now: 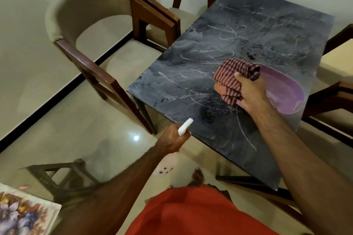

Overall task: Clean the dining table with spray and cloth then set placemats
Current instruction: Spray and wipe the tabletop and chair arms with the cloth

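The dark dining table point(238, 47) shows white streaks and wet smears across its top. My right hand point(252, 91) grips a bunched red-and-black striped cloth point(233, 76) just above the table, beside a purple plastic basin point(282, 89). My left hand point(172, 139) grips a white spray bottle point(185, 126) at the table's near left edge, its nozzle pointing toward the tabletop. The bottle's body is hidden by my hand.
Two cushioned wooden chairs point(91, 25) stand at the table's left side, and another chair point(336, 86) at the right. A floral placemat point(23, 213) lies at the lower left, near a plastic stool point(63, 175). My bare foot point(198, 175) stands on the glossy floor.
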